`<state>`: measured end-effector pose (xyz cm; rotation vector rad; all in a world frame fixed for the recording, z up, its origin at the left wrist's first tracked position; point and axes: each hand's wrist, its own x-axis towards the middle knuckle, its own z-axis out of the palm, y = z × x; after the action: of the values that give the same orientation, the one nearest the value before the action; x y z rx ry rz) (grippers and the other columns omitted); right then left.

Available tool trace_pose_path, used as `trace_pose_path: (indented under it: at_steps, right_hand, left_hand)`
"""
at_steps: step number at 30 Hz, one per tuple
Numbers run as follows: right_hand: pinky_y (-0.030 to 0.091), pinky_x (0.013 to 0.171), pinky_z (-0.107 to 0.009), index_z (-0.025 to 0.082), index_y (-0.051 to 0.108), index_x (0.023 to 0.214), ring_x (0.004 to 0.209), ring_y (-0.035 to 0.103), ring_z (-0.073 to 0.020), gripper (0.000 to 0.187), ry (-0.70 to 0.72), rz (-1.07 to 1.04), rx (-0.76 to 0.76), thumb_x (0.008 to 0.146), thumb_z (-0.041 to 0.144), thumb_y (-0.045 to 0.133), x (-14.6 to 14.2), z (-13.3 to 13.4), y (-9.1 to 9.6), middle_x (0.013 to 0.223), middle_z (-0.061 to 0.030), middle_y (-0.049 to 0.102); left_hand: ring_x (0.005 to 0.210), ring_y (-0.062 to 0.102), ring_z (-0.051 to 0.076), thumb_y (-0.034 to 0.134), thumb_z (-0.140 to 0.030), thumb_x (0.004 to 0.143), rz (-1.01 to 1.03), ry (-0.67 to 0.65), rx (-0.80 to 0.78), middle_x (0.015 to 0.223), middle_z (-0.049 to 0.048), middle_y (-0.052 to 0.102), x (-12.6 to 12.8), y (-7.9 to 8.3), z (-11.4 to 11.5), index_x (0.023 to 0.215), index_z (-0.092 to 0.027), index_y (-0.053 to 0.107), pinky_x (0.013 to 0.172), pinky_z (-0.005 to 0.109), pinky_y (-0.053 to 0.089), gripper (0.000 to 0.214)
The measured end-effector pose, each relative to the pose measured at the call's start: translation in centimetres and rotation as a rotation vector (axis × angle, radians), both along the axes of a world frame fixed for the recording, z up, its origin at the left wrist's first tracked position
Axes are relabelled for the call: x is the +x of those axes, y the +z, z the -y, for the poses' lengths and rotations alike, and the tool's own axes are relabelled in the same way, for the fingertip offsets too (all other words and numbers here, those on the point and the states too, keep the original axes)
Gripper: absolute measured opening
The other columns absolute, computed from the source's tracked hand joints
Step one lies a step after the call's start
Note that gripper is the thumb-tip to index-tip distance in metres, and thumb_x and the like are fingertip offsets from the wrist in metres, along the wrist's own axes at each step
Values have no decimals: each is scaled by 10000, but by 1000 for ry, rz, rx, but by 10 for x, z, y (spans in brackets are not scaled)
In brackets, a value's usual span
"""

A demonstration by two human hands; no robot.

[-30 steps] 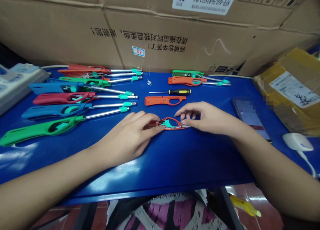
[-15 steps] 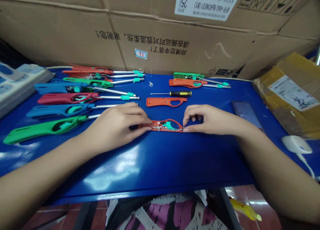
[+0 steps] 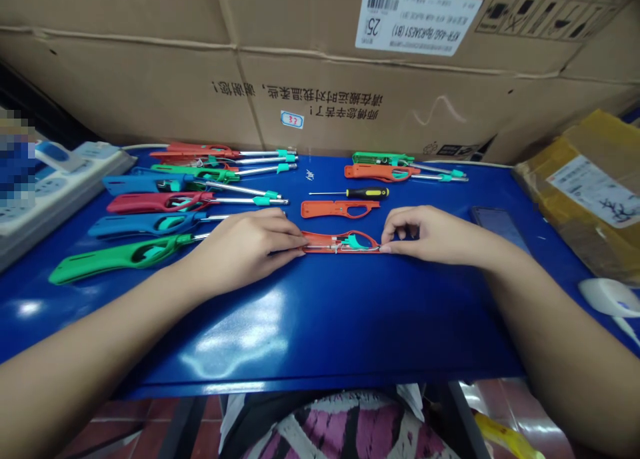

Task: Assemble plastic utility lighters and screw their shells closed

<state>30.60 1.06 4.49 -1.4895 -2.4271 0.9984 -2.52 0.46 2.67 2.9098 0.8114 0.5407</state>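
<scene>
In front of me lies an orange lighter half-shell (image 3: 320, 241), its inner side up, with a teal trigger, a thin wire and small metal parts inside. My left hand (image 3: 255, 242) is closed, thumb and fingers pinching the shell's left end. At the right end, my right hand (image 3: 417, 232) is closed in a pinch by the wire's tip; what sits between its fingertips is too small to make out. Just behind lies an orange shell half (image 3: 325, 209). Beyond it is a screwdriver (image 3: 367, 192) with a black and yellow handle.
Several lighters with metal rods, including a green lighter (image 3: 120, 259), lie in a row on the left. An orange lighter (image 3: 380, 172) lies at the back right. A power strip (image 3: 60, 186), a phone (image 3: 500, 226), a white plug (image 3: 610, 296) and cardboard boxes (image 3: 320, 66) border the blue table (image 3: 350, 326).
The camera view has shifted slightly, so everything sits further right in the picture. Both hands keep about the same place at the two ends of the orange half-shell.
</scene>
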Motion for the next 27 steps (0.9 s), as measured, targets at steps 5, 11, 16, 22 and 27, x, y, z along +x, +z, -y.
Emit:
trace_pose_path:
  at_steps: [5, 11, 16, 22, 27]
  right_hand:
    - [461, 661, -323, 209, 734, 846, 755, 602, -181, 217, 13, 10, 22, 836, 418, 677, 3, -1, 3, 864, -37, 711]
    - [512, 769, -365, 216, 717, 1024, 838, 623, -202, 209, -26, -128, 357, 926, 376, 626, 0, -3, -5, 1008, -69, 688]
    - [477, 1046, -482, 251, 708, 1150, 1204, 590, -282, 245, 61, -90, 534, 950, 243, 566, -6, -8, -28, 1275, -117, 590]
    - [515, 941, -438, 221, 624, 889, 1041, 616, -257, 55, 45, -74, 527, 928, 256, 611, -7, -9, -24, 1109, -107, 607]
    - [504, 764, -346, 218, 604, 927, 806, 614, -196, 109, -155, -229, 509, 961, 315, 570, -16, 1, -12, 910, -58, 673]
  left_hand:
    - [959, 673, 223, 510, -306, 1048, -62, -8, 93, 1079, 60, 776, 5, -1, 3, 1077, -178, 776, 799, 350, 570, 296]
    - [958, 674, 214, 490, -277, 1055, -58, -13, 75, 1039, 68, 770, 10, -2, 9, 1082, -175, 768, 860, 358, 564, 297]
    - [945, 672, 196, 552, -264, 1026, 38, -5, -23, 1007, 62, 768, 12, -6, 13, 1081, -181, 767, 851, 328, 565, 237]
    - [930, 670, 209, 575, -270, 1004, 29, -12, -35, 983, 62, 765, 11, -1, 17, 1068, -185, 762, 837, 341, 565, 215]
    - [991, 672, 226, 623, -262, 975, 144, 43, 42, 1121, 97, 739, 12, 2, 17, 1198, -181, 719, 902, 384, 564, 256]
